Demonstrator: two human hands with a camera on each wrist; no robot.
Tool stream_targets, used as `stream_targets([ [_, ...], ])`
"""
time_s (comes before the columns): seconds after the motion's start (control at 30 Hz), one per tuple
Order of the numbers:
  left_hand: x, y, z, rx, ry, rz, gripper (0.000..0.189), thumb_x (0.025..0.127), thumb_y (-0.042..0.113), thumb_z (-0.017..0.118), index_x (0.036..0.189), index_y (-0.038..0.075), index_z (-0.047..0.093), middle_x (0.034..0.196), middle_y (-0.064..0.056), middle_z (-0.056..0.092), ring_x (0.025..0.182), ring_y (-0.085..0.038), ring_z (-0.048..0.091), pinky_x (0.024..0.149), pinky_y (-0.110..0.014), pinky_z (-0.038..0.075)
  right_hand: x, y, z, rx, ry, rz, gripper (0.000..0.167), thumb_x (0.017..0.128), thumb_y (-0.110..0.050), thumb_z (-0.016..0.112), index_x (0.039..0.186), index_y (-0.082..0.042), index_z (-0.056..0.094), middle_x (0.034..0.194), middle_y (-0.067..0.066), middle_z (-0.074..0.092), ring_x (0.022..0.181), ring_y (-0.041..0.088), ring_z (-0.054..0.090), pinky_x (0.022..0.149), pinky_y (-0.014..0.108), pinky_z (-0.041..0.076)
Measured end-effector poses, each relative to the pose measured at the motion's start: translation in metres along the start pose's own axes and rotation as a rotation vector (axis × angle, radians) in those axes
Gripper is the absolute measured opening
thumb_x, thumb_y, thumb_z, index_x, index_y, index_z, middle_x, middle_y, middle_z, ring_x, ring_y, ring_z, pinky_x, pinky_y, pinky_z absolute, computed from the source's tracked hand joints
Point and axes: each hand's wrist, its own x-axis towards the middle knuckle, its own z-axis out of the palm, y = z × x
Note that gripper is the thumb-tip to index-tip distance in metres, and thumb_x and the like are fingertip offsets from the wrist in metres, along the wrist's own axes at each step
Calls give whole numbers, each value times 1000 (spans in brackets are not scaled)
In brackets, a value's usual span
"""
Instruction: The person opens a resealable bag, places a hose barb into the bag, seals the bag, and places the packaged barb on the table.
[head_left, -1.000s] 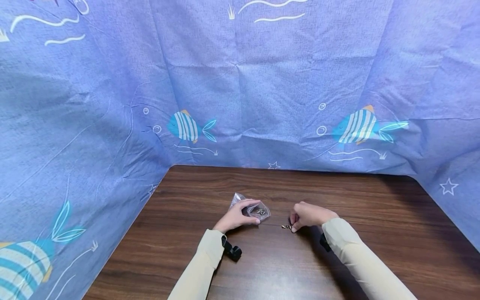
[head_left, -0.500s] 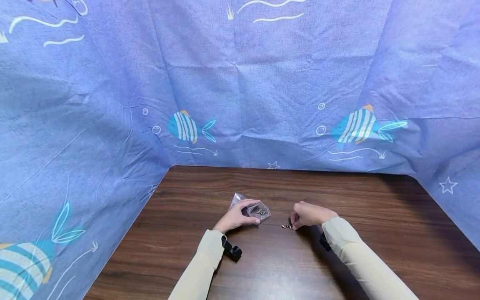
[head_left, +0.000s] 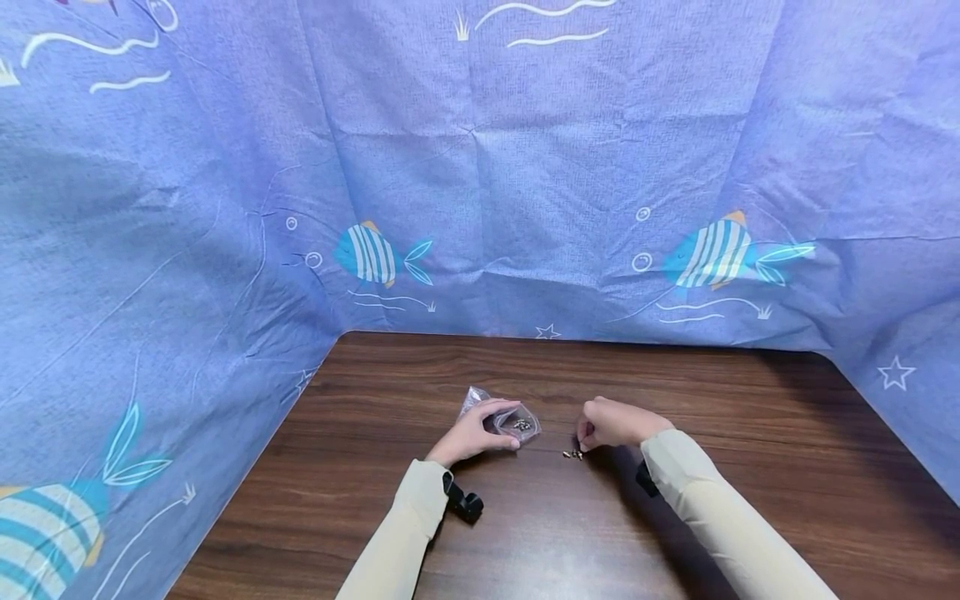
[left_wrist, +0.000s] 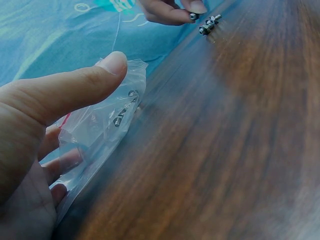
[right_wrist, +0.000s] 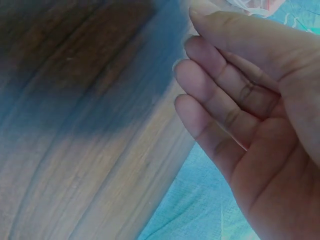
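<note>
My left hand (head_left: 468, 435) grips a clear zip bag (left_wrist: 100, 119), thumb over one side and fingers behind the other. The bag's mouth gapes toward the right, and several small metal screws (left_wrist: 126, 108) show inside it. To the right, my right hand (head_left: 617, 423) pinches one small screw (left_wrist: 193, 16) between thumb and forefinger, seen in the left wrist view. Just under those fingertips lies a little pile of loose screws (head_left: 572, 455) on the table. In the right wrist view the other fingers (right_wrist: 197, 82) are loosely bent, and the pinched screw is out of sight.
Both hands work over a dark wood-grain table (head_left: 540, 533). A blue fabric curtain (head_left: 555, 167) with fish drawings hangs behind its far edge and along the sides. Each wrist carries a black camera mount (head_left: 465, 502).
My right hand has lifted slightly up and away from the pile, now with a screw in its fingertips. The left hand and the bag stay where they were.
</note>
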Motion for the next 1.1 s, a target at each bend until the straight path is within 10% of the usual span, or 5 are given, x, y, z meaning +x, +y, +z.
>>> stream_targets([
  [1.1, 2, -2, 1, 5, 6, -4, 64, 76, 27, 82, 134, 18, 57, 138, -3, 56, 128, -19, 49, 109, -38, 37, 46, -26, -5, -106, 170, -160, 8, 82, -12, 74, 77, -12, 69, 72, -8, 62, 64, 0, 53, 62, 18, 49],
])
